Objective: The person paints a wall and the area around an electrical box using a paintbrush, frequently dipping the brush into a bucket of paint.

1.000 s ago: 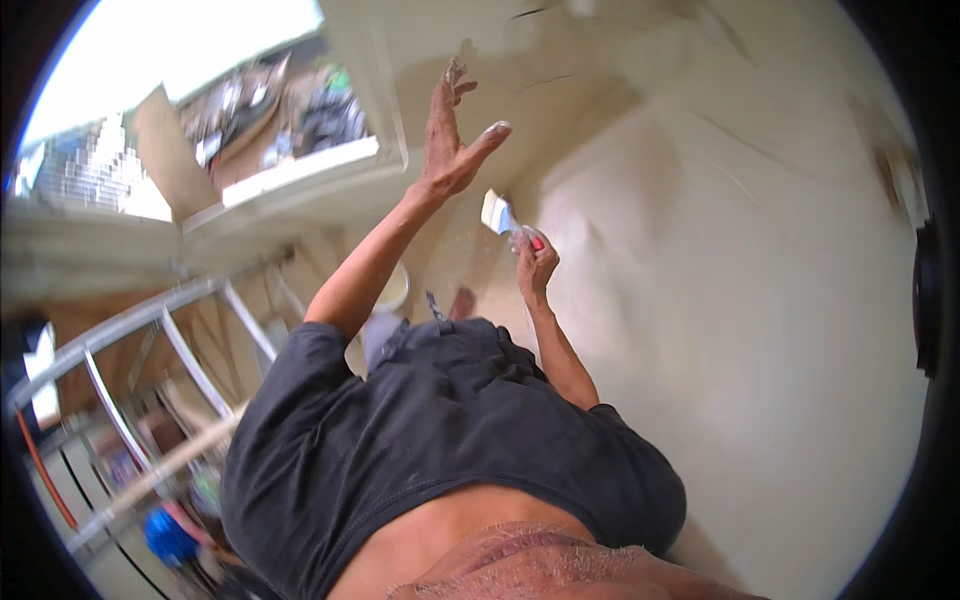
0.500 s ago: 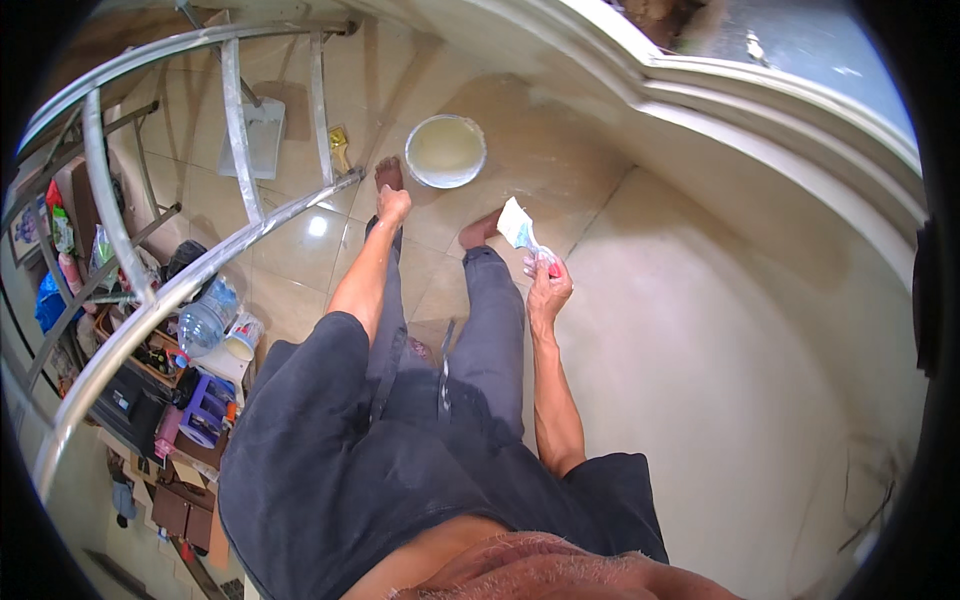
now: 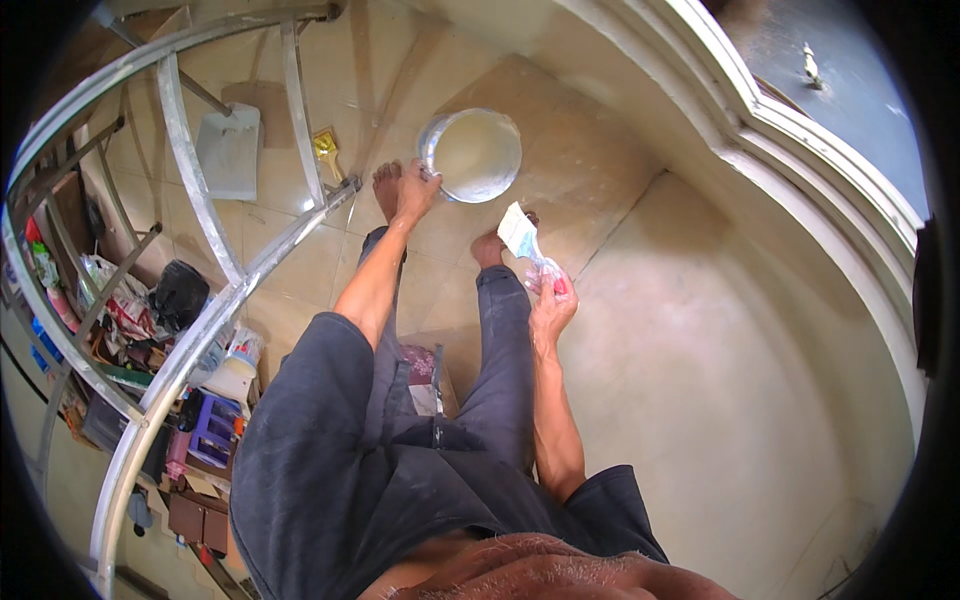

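My left hand (image 3: 413, 188) has its fingers closed on the near left rim of a white bucket (image 3: 468, 153) with pale cream liquid inside, standing on the tiled floor between and beyond my bare feet. My right hand (image 3: 550, 302) grips a paintbrush (image 3: 525, 238) by its handle, with the bristles angled up and left, coated pale, a little below and right of the bucket. A smaller brush with a yellow head (image 3: 326, 150) lies on the floor to the left of the bucket, near a pale grey flat tray (image 3: 226, 150).
An aluminium ladder (image 3: 181, 115) fills the left side, with bags, a purple plastic rack (image 3: 213, 425) and other clutter (image 3: 180, 300) behind it. A plain wall (image 3: 700, 370) runs along my right, below a white window sill (image 3: 768, 150) at the upper right.
My view has tilted down to the floor. My left hand, raised and open a second ago, has come down and forward onto the bucket's rim. My right hand still holds the brush.
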A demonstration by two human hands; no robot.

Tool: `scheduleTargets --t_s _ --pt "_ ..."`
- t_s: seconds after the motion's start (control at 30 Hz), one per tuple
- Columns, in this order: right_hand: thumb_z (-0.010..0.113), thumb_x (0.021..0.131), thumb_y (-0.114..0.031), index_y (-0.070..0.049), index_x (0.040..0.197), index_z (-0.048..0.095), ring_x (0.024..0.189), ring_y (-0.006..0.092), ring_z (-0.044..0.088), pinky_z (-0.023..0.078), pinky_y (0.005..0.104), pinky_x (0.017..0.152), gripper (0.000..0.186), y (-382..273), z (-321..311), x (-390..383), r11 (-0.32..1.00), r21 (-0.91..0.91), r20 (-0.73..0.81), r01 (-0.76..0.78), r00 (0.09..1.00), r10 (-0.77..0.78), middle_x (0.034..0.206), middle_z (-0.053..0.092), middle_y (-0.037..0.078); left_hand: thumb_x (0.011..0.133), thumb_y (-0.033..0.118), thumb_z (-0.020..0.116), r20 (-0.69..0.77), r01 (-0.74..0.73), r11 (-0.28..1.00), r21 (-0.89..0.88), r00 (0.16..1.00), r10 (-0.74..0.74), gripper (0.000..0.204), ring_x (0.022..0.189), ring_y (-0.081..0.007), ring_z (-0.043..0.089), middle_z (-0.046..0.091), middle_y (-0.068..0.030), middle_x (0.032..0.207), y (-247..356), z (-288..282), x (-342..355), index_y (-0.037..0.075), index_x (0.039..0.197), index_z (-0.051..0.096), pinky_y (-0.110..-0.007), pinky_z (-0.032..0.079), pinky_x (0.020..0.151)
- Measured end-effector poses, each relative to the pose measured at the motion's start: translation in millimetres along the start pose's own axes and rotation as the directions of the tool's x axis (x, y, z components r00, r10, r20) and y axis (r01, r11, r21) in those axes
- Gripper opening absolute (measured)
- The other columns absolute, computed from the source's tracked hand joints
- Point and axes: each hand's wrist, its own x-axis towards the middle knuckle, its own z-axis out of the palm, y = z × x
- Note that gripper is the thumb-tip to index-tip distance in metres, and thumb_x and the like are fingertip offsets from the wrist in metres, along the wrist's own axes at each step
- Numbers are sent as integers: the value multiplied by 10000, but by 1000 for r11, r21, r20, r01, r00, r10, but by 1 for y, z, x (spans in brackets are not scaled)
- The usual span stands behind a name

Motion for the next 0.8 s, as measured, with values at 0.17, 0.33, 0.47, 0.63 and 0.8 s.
scheduleTargets --t_s 0.17,0.33,0.47,0.63,0.8 --pt "645 957 -99 48 1150 655 826 152 708 555 273 700 243 -49 14 -10 984 1 59 178 982 -177 961 725 100 734 295 716 -52 -128 991 -26 991 126 434 800 -394 665 667 -236 831 73 -57 -27 -27 996 587 -447 514 726" --pt "711 872 -99 -26 1088 699 799 213 724 565 315 705 228 -130 13 -47 833 -175 289 525 836 -466 912 738 136 693 307 706 -123 -216 976 -16 969 212 404 667 -258 599 619 -148 729 146 -186 -114 -21 908 610 -380 485 646" --pt "709 820 -98 -64 1064 697 805 343 701 571 386 681 246 -210 9 -100 445 -148 455 883 460 -762 961 728 149 798 295 790 -158 -366 917 -158 926 342 364 618 -86 491 576 -10 669 232 -295 -203 -27 907 660 -276 422 572" --pt "712 816 -136 -105 1098 694 793 299 709 568 381 630 284 -301 8 -166 216 -26 520 976 198 -831 957 736 108 888 288 773 -205 -484 856 -181 870 448 319 591 -35 369 478 86 653 317 -368 -296 50 744 617 -235 310 519" --pt "642 833 -111 -83 1021 655 726 302 693 551 387 585 190 -355 -12 -193 0 -113 535 994 61 -843 841 704 113 908 258 756 -184 -578 774 -258 816 548 325 596 -16 331 438 104 655 373 -381 -360 73 708 578 -212 258 524"
